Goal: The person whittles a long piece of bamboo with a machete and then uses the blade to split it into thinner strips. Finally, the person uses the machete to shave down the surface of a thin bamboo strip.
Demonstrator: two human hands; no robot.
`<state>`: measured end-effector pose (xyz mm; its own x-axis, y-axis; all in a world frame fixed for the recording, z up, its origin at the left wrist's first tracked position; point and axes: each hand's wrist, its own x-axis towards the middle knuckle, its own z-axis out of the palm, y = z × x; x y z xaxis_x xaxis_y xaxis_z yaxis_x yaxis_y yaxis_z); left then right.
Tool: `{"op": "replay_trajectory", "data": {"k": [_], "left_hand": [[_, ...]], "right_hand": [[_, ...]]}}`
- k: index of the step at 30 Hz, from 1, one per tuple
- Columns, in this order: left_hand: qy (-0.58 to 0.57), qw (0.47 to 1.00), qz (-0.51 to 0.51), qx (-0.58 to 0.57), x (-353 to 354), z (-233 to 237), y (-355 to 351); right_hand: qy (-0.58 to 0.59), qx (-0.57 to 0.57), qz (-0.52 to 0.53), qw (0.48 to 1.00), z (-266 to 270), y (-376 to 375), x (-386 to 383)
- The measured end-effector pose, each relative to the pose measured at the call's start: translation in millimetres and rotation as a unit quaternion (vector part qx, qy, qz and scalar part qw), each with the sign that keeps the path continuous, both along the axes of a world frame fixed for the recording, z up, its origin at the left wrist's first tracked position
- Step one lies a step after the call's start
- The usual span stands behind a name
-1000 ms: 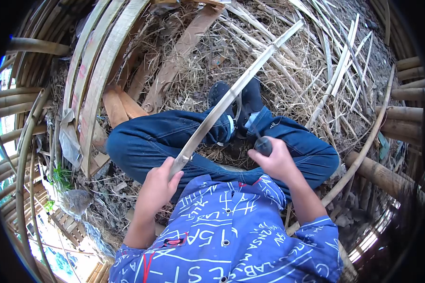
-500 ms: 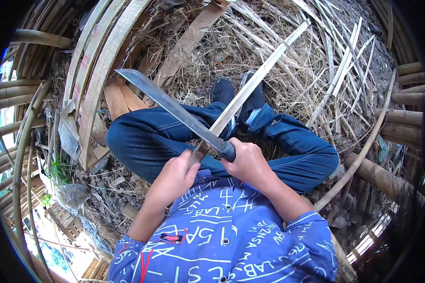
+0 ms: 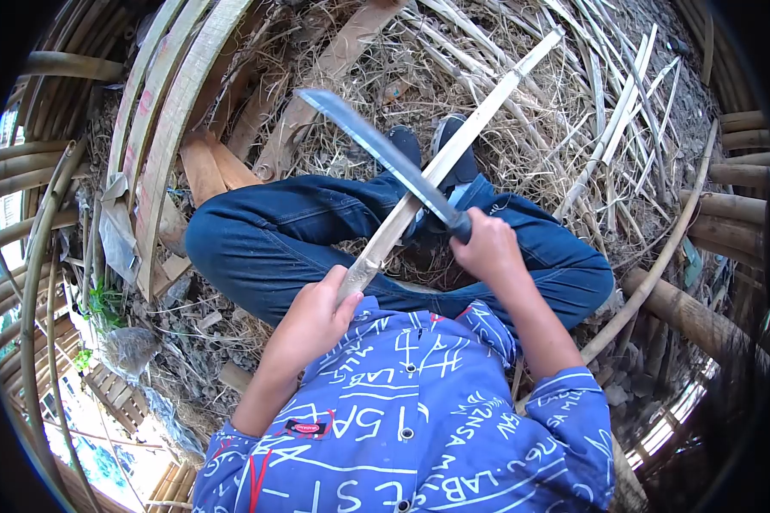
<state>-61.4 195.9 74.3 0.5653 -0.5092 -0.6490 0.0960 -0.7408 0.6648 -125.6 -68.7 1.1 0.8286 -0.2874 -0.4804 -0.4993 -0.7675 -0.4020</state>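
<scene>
My left hand (image 3: 315, 309) is closed round the near end of a long pale bamboo strip (image 3: 479, 120), which slants up and away to the right over my crossed legs. In my right hand (image 3: 492, 244) is the dark handle of a machete (image 3: 372, 145). Its long grey blade points up and to the left, crossing over the strip about midway along, and looks slightly blurred. Near my left hand, the strip's surface is darker and rough, with a small nick on its edge.
Wide pale planks (image 3: 175, 128) curve along the left, beside a brown board (image 3: 334, 73). Straw and shavings (image 3: 351, 111) cover the ground around my shoes (image 3: 458, 154). More thin strips (image 3: 629, 111) lie at upper right. Bamboo poles (image 3: 34, 231) form walls on both sides.
The machete and my right hand have moved away from my body, up and to the right along the strip. My left hand keeps its hold on the near end.
</scene>
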Motion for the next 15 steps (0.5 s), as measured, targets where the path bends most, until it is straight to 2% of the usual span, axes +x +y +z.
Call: {"op": "replay_trajectory", "data": {"k": [6,15], "left_hand": [[-0.009,1.000,0.004,0.017,-0.2,18.0,10.8],[-0.045,0.999,0.016,0.020,1.2,20.2,23.5]], "right_hand": [[-0.001,-0.057,-0.068,0.996,-34.6,-74.4,8.3],[-0.008,-0.106,-0.018,0.994,-39.9,-80.1,21.0]]}}
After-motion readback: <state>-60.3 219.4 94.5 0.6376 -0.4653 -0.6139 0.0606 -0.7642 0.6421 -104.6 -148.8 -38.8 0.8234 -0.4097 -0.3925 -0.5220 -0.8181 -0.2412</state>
